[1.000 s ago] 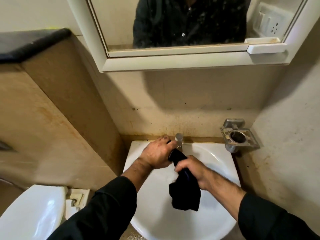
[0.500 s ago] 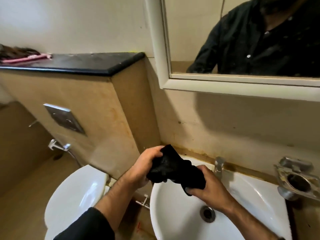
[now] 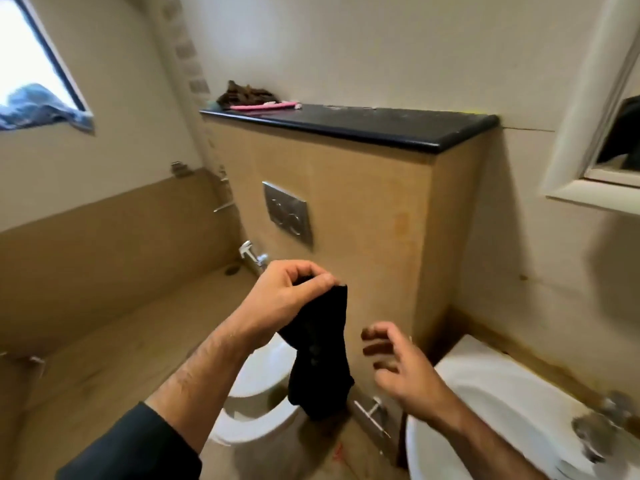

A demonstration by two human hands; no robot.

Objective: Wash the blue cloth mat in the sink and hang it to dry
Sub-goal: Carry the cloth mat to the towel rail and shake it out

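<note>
My left hand (image 3: 282,299) pinches the top edge of the dark cloth mat (image 3: 320,358), which hangs down limp above the white toilet (image 3: 256,414). It looks almost black here. My right hand (image 3: 398,365) is just right of the cloth, fingers spread and loosely curled, holding nothing and not touching it. The white sink (image 3: 485,393) lies at the lower right, with its tap (image 3: 613,407) blurred near the frame edge.
A black-topped ledge (image 3: 363,124) above the flush plate (image 3: 287,213) carries a brown bundle (image 3: 247,93) and a pink item (image 3: 266,105). A blue cloth (image 3: 45,109) hangs at the window at upper left. The mirror frame (image 3: 581,161) is at right.
My view has swung left from the sink to the toilet wall. My right hand has let go of the cloth, which now hangs from my left hand alone, off to the left of the basin.
</note>
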